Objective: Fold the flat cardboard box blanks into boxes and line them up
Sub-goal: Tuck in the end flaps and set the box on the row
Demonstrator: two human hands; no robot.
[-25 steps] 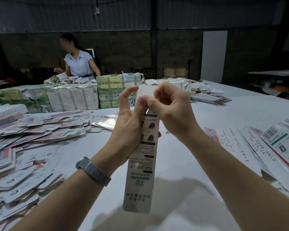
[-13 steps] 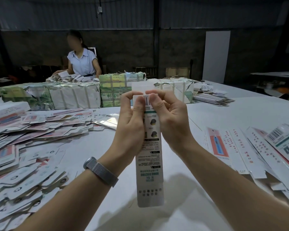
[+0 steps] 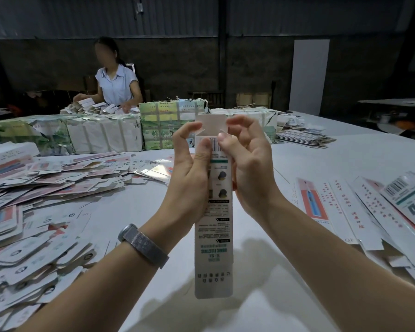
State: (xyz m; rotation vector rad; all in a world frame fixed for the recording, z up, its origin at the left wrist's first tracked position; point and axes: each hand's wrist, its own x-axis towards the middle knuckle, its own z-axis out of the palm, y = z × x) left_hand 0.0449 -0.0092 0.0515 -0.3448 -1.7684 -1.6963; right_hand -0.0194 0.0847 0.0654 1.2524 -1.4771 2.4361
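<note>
A long narrow white box (image 3: 213, 248) with green and black print hangs upright in the air over the table, its top flap standing open above the barcode. My left hand (image 3: 189, 168) grips its upper left side, thumb pressed on the front by the barcode. From the right, my right hand (image 3: 247, 164) holds the same end, thumb on the top edge and fingers curled behind. A heap of flat blanks (image 3: 34, 224) covers the table's left side. Several long boxes (image 3: 369, 212) lie side by side at the right.
Wrapped bundles (image 3: 101, 135) and a green bundle (image 3: 168, 125) stand in a row across the far table. A person in a light shirt (image 3: 116, 82) sits behind them handling boxes. More flat blanks (image 3: 304, 138) are stacked at the far right. White tabletop (image 3: 261, 295) shows below my hands.
The top flap, folded down under my fingers before, now stands open above the box. Both hands have shifted slightly lower on the box's upper end.
</note>
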